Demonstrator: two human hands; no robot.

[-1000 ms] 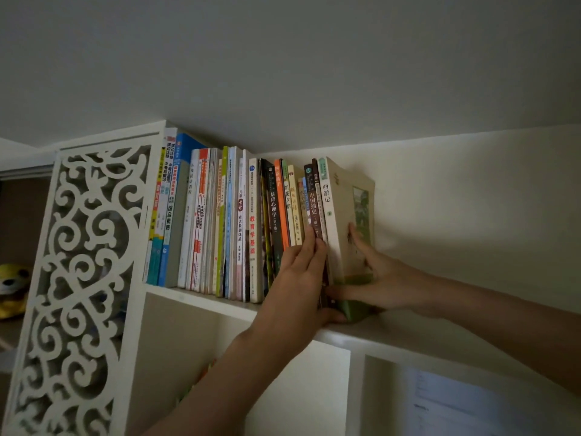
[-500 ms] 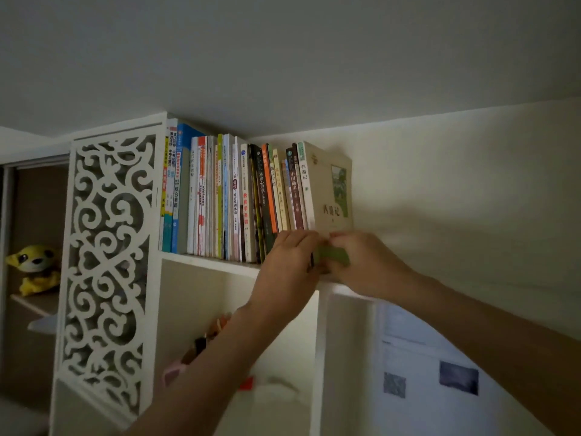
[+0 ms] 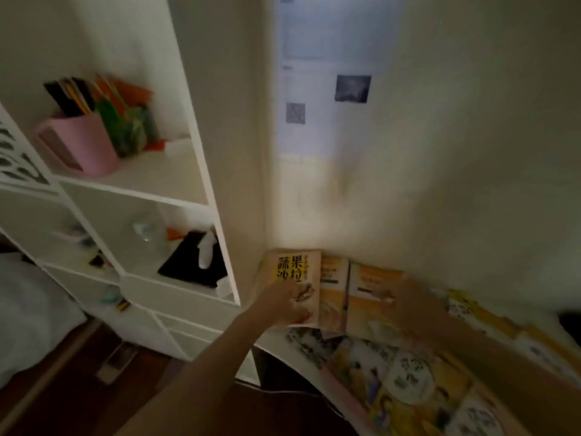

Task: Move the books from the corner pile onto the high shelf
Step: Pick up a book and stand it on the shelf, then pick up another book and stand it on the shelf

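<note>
Both arms stretch forward and down, left hand (image 3: pixel 283 305) and right hand (image 3: pixel 405 302) blurred, grip unreadable.

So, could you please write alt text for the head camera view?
Two hands reach down to books lying in a room corner; the left hand touches a yellow-titled book, the right hand an orange book. A white shelf unit stands at left.
</note>
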